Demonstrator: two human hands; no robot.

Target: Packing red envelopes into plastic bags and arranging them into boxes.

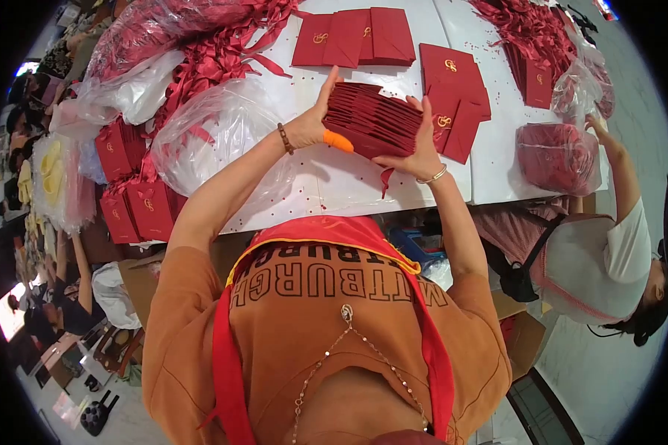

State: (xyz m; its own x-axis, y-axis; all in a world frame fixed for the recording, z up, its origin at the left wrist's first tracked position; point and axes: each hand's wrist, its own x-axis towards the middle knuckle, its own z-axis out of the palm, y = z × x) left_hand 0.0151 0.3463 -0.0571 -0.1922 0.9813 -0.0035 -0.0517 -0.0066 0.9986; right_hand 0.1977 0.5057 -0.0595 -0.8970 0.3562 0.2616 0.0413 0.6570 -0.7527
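A thick stack of dark red paper gift bags (371,119), folded flat, is held between my two hands over the white table (312,182). At the stack's left end presses my left hand (321,122), its thumb in an orange finger cover (338,141). My right hand (417,144) grips the other end, fingers along the far side and thumb at the near edge. A short red ribbon (387,178) hangs below the stack. Just beyond lie more flat red bags (355,37) with gold print, and another group of red bags (453,93) rests to the right.
Left are clear plastic bags (208,141), heaped red ribbons (215,63) and upright red gift bags (150,208). A plastic-wrapped red bundle (557,157) sits at the right, touched by a co-worker's hand (605,133). More ribboned bags (531,67) lie at the far right. Small red bits dot the table.
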